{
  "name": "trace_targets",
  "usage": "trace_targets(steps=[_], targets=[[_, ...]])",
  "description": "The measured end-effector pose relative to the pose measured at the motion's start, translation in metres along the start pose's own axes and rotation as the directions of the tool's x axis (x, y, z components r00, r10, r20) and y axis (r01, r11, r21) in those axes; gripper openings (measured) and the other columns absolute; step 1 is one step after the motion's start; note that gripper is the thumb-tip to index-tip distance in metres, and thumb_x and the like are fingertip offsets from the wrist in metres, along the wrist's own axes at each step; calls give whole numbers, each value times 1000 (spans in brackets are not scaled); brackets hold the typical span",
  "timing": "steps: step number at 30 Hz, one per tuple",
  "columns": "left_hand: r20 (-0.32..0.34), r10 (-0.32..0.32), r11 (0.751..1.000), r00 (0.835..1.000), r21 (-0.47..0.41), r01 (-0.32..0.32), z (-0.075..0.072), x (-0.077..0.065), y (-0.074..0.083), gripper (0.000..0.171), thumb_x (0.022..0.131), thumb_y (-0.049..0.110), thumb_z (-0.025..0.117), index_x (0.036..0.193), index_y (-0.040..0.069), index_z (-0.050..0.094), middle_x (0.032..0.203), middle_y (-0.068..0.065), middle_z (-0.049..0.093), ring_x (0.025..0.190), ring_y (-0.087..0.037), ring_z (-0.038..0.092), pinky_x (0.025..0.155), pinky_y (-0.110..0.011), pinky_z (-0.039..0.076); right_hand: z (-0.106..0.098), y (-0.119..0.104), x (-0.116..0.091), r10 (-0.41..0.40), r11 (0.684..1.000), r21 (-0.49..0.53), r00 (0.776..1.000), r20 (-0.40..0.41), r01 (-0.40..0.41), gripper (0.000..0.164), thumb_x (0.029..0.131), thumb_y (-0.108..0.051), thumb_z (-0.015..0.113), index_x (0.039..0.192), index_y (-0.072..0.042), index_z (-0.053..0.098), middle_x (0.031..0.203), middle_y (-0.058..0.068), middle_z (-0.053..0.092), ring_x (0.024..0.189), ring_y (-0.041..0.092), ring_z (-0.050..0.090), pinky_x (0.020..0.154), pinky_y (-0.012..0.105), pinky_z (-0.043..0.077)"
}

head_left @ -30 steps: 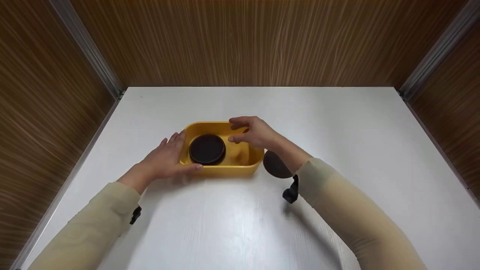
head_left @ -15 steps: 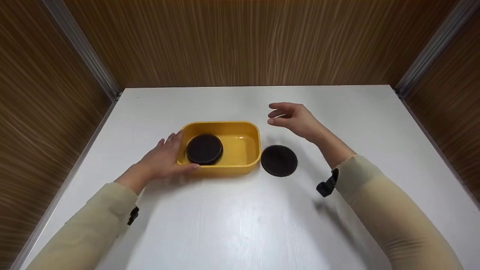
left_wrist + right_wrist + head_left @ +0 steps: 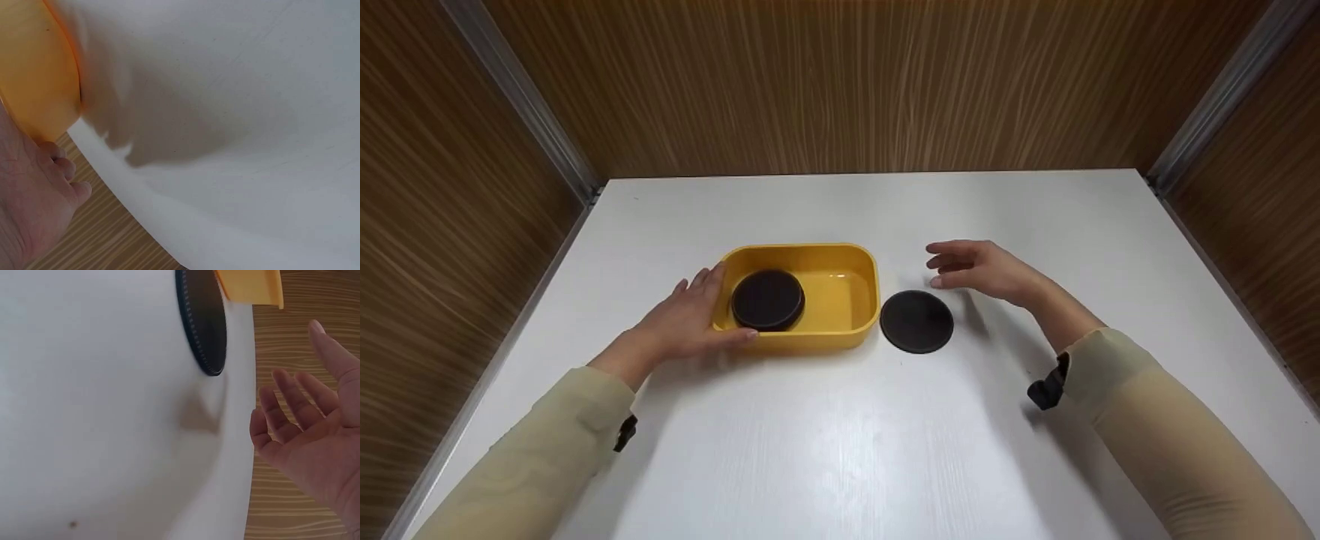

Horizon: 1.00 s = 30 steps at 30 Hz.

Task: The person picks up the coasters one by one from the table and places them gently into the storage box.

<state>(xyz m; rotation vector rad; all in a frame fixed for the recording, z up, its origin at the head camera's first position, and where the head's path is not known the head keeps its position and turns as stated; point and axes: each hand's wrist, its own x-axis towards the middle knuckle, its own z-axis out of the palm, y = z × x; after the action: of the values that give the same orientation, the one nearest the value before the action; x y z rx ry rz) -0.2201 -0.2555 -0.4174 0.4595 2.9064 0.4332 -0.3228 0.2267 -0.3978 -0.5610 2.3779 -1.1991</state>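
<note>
A yellow rectangular box (image 3: 847, 296) with rounded corners stands on the white table. In its left half lies a thick black round piece, perhaps several stacked coasters (image 3: 768, 299). My left hand (image 3: 681, 319) rests against the box's left end, its fingers along that side and its thumb on the front wall. A black round coaster (image 3: 916, 322) lies flat just right of the box; the right wrist view shows a stitched edge on this coaster (image 3: 207, 320). My right hand (image 3: 986, 268) hovers beyond the coaster's upper right, fingers loosely bent, holding nothing.
The white table (image 3: 810, 442) is bounded by a brown wood-grain panel (image 3: 825, 90) at the back, with similar panels left and right. Grey metal strips (image 3: 521, 105) run up the corners. A dark device sits at each cuff.
My right hand has left the space over the box, moved right, then come lower beside the coaster. My left hand stays on the box.
</note>
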Motion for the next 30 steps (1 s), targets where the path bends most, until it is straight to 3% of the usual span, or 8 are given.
trace_targets(steps=[7, 14, 22, 30], targets=[[-4, -10, 1000, 1000, -10, 10, 2, 0, -1, 131, 89, 85, 57, 168, -3, 0, 173, -27, 14, 161, -43, 14, 131, -56, 8, 8, 17, -5, 60, 998, 8, 994, 96, -61, 78, 95, -33, 82, 162, -15, 47, 158, 8, 55, 153, 30, 40, 128, 57, 21], [1, -8, 1000, 1000, -13, 8, 2, -1, 0, 130, 90, 84, 56, 168, -3, -1, 173, -28, 12, 161, -44, 13, 130, -58, 7, 17, 29, -4, 66, 996, 58, 993, 99, -72, 79, 95, -31, 82, 164, -20, 44, 163, 1, 48, 159, 26, 27, 130, 55, 11], [1, 5, 1000, 1000, -12, -5, 1, -1, -1, 130, 90, 83, 57, 168, -4, -1, 173, -28, 13, 160, -45, 13, 130, -59, 7, 26, 29, -6, 80, 997, -25, 994, 72, -78, 87, 93, -34, 85, 167, -26, 39, 166, 0, 44, 162, 30, 18, 129, 62, 7], [3, -1, 1000, 1000, -14, 1, 2, -1, 0, 129, 91, 83, 57, 168, -3, -1, 174, -27, 11, 160, -46, 12, 130, -58, 7, 35, 27, -5, 75, 993, -101, 995, 67, -68, 94, 87, -36, 90, 166, -25, 41, 170, 7, 33, 161, 38, 14, 126, 70, 9]])
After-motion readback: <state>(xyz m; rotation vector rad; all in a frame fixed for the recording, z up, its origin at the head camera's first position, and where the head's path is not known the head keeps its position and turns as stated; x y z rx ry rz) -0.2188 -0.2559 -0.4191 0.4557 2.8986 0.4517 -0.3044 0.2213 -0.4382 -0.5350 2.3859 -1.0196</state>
